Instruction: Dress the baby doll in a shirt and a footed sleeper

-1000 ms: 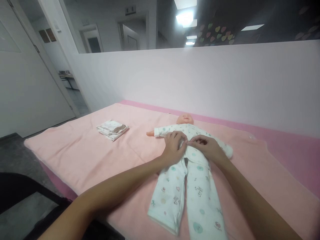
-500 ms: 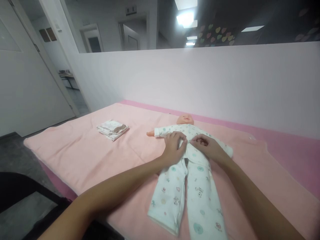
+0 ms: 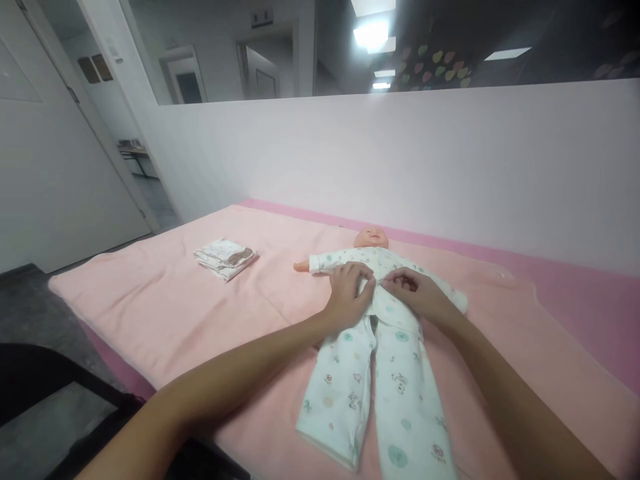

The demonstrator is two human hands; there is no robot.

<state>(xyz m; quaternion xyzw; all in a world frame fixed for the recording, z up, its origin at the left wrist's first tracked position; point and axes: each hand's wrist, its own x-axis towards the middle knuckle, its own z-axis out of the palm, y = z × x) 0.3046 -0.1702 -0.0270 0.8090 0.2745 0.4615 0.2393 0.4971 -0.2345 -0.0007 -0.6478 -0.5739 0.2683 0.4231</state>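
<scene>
A baby doll (image 3: 371, 237) lies on its back, its head toward the wall. It wears a white printed top (image 3: 387, 309) and matching trousers (image 3: 405, 383), whose legs stretch toward me. At the middle of the top's front, my left hand (image 3: 349, 293) is closed with thumb and finger on the cloth. Opposite it, my right hand (image 3: 413, 290) pinches the top's front edge, its other fingers curled. The fingertips of both hands nearly meet there; any small fastener between them is too small to make out. One doll hand (image 3: 301, 266) sticks out of the left sleeve.
Folded printed cloth (image 3: 225, 258) lies on the pink blanket (image 3: 250, 313), left of the doll. Behind the bed rises a white wall (image 3: 400, 153) with a dark window above. A black chair (image 3: 60, 373) stands at the lower left, near a door (image 3: 60, 160).
Both hands stay at the front of the top with nearly the same grip. The view has shifted very slightly; the doll and folded cloth have not moved.
</scene>
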